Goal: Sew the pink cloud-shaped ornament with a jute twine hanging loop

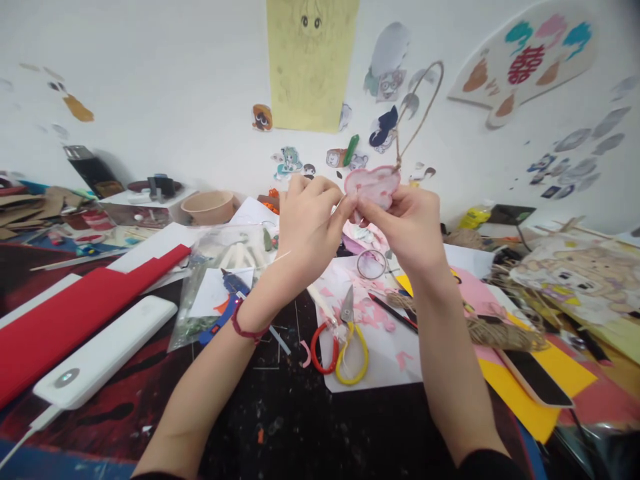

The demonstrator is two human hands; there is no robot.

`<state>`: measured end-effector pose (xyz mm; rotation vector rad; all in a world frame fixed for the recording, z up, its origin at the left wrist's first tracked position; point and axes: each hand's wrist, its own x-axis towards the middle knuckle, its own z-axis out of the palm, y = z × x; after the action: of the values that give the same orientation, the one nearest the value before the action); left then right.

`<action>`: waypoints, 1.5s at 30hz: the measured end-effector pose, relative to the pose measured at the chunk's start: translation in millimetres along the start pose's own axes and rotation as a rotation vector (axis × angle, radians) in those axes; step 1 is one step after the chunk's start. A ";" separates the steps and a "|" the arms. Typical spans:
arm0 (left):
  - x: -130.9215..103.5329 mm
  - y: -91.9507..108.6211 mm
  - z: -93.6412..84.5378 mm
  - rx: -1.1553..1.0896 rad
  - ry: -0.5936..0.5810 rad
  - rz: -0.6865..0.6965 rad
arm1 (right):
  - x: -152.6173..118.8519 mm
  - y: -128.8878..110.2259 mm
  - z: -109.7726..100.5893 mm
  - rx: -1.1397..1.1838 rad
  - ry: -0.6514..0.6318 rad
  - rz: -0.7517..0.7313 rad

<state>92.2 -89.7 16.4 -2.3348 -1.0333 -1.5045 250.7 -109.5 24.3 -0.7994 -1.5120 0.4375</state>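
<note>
A pink cloud-shaped ornament (375,183) with a darker pink rim hangs in the air before me, a twine loop (434,100) rising from its top right. My right hand (415,223) pinches its lower right part between thumb and fingers. At its lower left edge, the thumb and forefinger of my left hand (310,223) are closed on it; what lies between those fingertips is partly hidden. Beneath the hands are a clear ring-shaped object (371,264), scissors (345,340) with one red and one yellow handle, and pink scraps (380,313) on white paper (370,380).
To the left lie a white power bank (107,350) with a cable, a red folded sheet (75,313) and a blue glue gun (227,307). At right are a twine bundle (505,333), a phone (537,380) and yellow card (520,403). A wall with drawings stands behind.
</note>
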 end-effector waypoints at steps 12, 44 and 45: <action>0.0 -5.7 -7.2 0.272 0.116 0.433 | 7.8 3.7 -22.6 0.251 -0.051 0.263; -11.5 -2.0 -6.6 0.309 0.316 0.366 | -13.1 -15.3 11.7 -0.117 0.139 -0.202; -11.6 -1.5 -6.4 0.282 0.336 0.349 | -14.0 -16.1 13.7 -0.112 0.149 -0.214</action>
<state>83.7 -97.0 9.2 -1.8690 -0.6623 -1.4386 233.1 -127.8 23.9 -0.7307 -1.4733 0.1324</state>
